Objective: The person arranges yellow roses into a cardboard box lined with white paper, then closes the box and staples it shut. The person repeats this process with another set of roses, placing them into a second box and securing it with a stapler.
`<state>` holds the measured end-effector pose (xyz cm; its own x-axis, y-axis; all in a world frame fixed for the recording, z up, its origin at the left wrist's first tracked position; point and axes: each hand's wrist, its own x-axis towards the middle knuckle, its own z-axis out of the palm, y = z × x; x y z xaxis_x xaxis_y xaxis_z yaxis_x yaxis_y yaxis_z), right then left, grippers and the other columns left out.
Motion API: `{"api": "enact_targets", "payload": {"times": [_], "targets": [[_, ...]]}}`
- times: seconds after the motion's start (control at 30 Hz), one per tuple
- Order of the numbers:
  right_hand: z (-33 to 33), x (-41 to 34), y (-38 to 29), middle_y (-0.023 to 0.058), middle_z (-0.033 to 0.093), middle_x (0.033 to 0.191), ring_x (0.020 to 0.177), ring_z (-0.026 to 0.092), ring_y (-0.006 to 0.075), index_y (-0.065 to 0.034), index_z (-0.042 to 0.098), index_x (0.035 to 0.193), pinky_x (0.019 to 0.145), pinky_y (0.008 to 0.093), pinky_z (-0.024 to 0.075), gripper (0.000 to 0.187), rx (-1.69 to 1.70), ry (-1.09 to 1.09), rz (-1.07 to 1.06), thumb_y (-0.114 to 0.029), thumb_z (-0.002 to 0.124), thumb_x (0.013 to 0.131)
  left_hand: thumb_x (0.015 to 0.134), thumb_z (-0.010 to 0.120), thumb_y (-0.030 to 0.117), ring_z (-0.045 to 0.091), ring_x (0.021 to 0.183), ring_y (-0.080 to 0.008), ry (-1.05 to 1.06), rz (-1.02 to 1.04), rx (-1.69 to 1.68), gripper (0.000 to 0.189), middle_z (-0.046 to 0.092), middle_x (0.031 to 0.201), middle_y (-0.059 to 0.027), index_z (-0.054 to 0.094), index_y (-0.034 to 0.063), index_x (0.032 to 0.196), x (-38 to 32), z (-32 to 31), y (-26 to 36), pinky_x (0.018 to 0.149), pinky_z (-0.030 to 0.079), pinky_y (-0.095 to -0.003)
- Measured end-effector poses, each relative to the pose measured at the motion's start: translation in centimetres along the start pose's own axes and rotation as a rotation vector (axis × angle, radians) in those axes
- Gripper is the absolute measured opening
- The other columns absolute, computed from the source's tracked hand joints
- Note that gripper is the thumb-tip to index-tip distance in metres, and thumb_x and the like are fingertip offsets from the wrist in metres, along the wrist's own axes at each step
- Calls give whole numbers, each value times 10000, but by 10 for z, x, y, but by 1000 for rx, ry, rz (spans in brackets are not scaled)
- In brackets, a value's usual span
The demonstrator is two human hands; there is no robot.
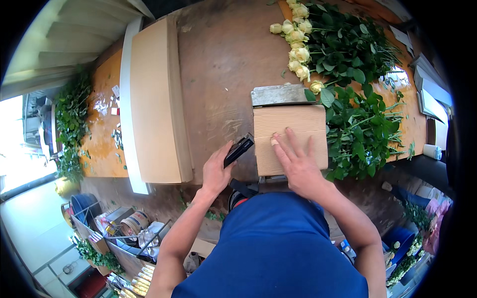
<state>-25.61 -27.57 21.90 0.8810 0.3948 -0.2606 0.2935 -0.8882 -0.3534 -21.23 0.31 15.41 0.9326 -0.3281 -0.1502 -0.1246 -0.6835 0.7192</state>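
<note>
A black stapler [239,149] is held in my left hand [218,169], its front end close to the left edge of a sheet of corrugated cardboard [268,160]. My right hand [301,165] rests on that ribbed cardboard with its fingers spread, and one finger wears a light wrap at its tip. Along the cardboard's far edge lies a grey metal plate [281,95]. Cut cream roses [298,35] with leafy stems lie beyond it to the right. More green stems [357,134] lie directly beside the cardboard's right edge.
A tall stack of flat cardboard sheets [152,100] stands on the left of the table [220,56], with a white strip [128,111] alongside. Farther left are more cut greens [72,123]. A cart [123,238] with a bucket stands behind on the left; another person [434,219] is at lower right.
</note>
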Motion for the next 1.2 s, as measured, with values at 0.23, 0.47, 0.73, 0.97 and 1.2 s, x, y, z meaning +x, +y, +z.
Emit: {"api": "enact_targets", "payload": {"times": [0.23,0.47,0.73,0.97,1.2], "targets": [[1,-1,0,139,253,1712,1598,124,416,3,383,1561,1120,845,141,736,-19,29,6,-29,577,852,821,763,27,648,1204,-385,-85,83,-6,633,685,1307,-185,589,81,1427,-2,-13,6,1007,530,-441],[0,-1,0,142,264,1708,1600,125,412,9,394,1553,1116,848,148,734,-11,34,9,-36,582,846,844,774,85,669,1122,-396,-267,105,99,578,709,1213,-198,620,77,1401,31,-31,17,953,537,-445],[-1,-1,1,142,274,1704,1603,115,407,8,386,1562,1126,844,124,750,11,25,9,-46,590,842,825,754,193,690,921,-369,-356,172,385,264,708,921,-146,703,88,1061,65,-30,12,793,556,-492],[-7,1,-4,148,356,1664,1588,188,393,6,406,1546,1125,830,173,710,43,44,13,-52,602,865,821,750,240,706,892,-364,-354,131,483,216,718,882,-151,707,89,969,62,-26,6,751,558,-498],[-31,5,-34,279,450,1556,1416,472,451,18,311,1580,1179,474,395,854,822,-161,115,-114,735,850,917,764,290,731,1018,-326,-398,-386,196,380,767,1057,-151,726,83,1234,24,-82,71,878,559,-405]]}}
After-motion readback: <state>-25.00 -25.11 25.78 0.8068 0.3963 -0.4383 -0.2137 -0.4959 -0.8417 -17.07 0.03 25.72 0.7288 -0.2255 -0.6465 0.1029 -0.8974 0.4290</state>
